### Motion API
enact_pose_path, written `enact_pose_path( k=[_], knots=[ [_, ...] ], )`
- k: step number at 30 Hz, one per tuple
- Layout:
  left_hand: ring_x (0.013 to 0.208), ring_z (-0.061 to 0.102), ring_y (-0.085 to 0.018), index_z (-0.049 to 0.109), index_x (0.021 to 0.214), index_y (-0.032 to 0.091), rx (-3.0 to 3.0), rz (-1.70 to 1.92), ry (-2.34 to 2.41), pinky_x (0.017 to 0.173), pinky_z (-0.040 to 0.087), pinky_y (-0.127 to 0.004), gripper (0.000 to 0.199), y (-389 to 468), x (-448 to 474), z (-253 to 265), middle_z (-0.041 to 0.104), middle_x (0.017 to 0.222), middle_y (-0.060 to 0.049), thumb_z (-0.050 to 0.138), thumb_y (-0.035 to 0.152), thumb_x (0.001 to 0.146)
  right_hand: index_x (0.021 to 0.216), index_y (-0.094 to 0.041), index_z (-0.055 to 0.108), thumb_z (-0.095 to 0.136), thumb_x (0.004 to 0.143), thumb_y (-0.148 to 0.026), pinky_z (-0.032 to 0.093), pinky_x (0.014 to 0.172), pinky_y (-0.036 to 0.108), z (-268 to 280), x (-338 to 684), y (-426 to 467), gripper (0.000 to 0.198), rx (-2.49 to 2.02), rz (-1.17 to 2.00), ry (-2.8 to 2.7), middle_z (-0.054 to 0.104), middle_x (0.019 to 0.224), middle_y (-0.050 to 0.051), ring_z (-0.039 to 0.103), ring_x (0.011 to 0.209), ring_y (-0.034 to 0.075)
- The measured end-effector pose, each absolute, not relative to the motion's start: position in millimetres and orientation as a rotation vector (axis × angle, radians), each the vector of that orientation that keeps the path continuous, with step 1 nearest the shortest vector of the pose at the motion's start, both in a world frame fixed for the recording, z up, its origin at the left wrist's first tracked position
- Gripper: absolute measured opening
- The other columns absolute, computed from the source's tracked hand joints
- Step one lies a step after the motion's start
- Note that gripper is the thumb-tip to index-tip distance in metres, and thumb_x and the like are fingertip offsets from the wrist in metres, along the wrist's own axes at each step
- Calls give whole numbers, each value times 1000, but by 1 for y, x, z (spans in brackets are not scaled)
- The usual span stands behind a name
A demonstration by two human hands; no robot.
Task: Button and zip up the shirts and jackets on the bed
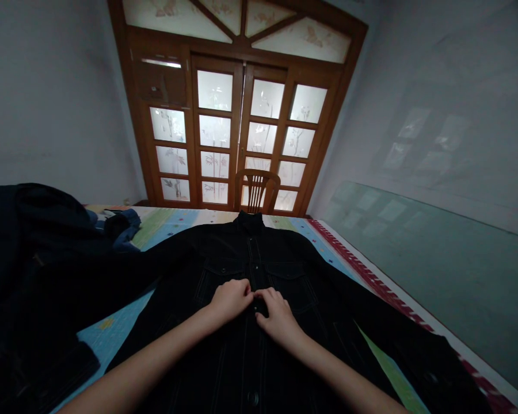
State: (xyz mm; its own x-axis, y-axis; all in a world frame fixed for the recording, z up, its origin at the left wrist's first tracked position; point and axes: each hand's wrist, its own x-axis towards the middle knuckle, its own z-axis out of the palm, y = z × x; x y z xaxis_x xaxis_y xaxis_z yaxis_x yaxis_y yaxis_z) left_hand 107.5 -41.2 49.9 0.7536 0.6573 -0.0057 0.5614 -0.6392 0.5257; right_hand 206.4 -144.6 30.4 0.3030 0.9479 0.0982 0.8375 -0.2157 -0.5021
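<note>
A black button-front jacket (pixel 285 345) lies spread face up, its collar at the far end and its sleeves out to both sides. Over the front placket, just below the chest pockets, my left hand (pixel 232 300) is closed, with its fingers pinched at the jacket's edge. My right hand (pixel 277 313) meets it from the other side, thumb and fingers curled on the same placket. The fingertips of both hands nearly touch. Whatever button sits between them is hidden. Another metal button (pixel 252 398) shows lower down the placket.
Under the jacket is a striped, patterned cloth (pixel 125 316). Dark clothes (pixel 47 241) are heaped at the left, with a blue garment (pixel 127 230) behind them. A wooden chair (pixel 257 187) stands beyond the far edge, before glazed wooden doors (pixel 216 132). A glass panel (pixel 414 247) leans along the right wall.
</note>
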Motion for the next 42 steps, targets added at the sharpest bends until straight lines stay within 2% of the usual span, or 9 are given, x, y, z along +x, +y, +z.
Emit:
enact_pose_path(
  k=[4, 8, 11, 16, 20, 25, 29, 34, 42],
  knots=[
    [70, 57, -20, 58, 83, 21, 2608, 24, 763, 56, 38, -27, 21, -51, 97, 43, 62, 77, -4, 43, 30, 72, 87, -17, 51, 47, 64, -14, 33, 72, 31, 37, 215, -154, 24, -2226, 309, -1484, 53, 89, 5, 47, 86, 20],
    [76, 56, -21, 56, 94, 20, 2630, -44, 660, 61, 40, -28, 27, -51, 94, 41, 61, 82, -5, 45, 29, 72, 63, -18, 47, 47, 64, -18, 32, 61, 27, 33, 224, -158, 2, -2250, 441, -1403, 51, 68, 3, 47, 70, 18],
    [74, 56, -19, 55, 94, 20, 2570, -59, 665, 60, 39, -26, 26, -49, 94, 41, 61, 81, -4, 48, 27, 71, 55, -18, 42, 45, 64, -16, 30, 53, 23, 26, 227, -156, 9, -2209, 541, -1386, 47, 59, -1, 45, 59, 14],
    [74, 56, -17, 56, 79, 18, 2508, -53, 655, 60, 39, -24, 15, -48, 96, 37, 61, 80, -3, 45, 25, 73, 60, -18, 43, 40, 64, -13, 30, 52, 21, 21, 228, -155, 6, -2115, 604, -1368, 44, 59, -3, 43, 57, 11],
    [75, 56, -22, 56, 77, 17, 2547, -45, 729, 63, 40, -30, 22, -54, 100, 35, 61, 80, -7, 41, 33, 76, 65, -17, 45, 40, 63, -11, 32, 54, 21, 21, 227, -156, 8, -1986, 622, -1315, 45, 61, -2, 44, 59, 12],
    [79, 54, -25, 55, 74, 14, 2452, 7, 817, 68, 38, -34, 14, -58, 113, 37, 59, 79, -10, 43, 21, 73, 65, -16, 47, 39, 63, -9, 32, 54, 22, 28, 220, -153, 11, -1916, 569, -1334, 45, 60, -1, 44, 58, 12],
    [65, 51, -17, 47, 58, 15, 2244, 64, 833, 58, 36, -26, 14, -53, 124, 42, 51, 62, -2, 42, 16, 71, 63, -16, 46, 39, 63, -8, 31, 53, 21, 40, 217, -145, 10, -1873, 478, -1348, 44, 58, -2, 43, 56, 11],
    [39, 31, -7, 37, 56, 17, 1850, 84, 858, 40, 24, -19, 16, -55, 128, 41, 32, 46, 7, 33, 10, 69, 62, -17, 45, 40, 63, -8, 31, 51, 20, 42, 215, -144, 11, -1850, 430, -1324, 42, 56, -4, 42, 54, 10],
    [33, 20, -3, 36, 54, 16, 1439, 52, 811, 36, 12, -18, 15, -54, 124, 31, 27, 43, 9, 34, 12, 68, 84, -18, 53, 40, 73, -16, 36, 54, 21, 31, 209, -159, 18, -1931, 383, -1428, 54, 63, -1, 52, 58, 12]
  ],
)
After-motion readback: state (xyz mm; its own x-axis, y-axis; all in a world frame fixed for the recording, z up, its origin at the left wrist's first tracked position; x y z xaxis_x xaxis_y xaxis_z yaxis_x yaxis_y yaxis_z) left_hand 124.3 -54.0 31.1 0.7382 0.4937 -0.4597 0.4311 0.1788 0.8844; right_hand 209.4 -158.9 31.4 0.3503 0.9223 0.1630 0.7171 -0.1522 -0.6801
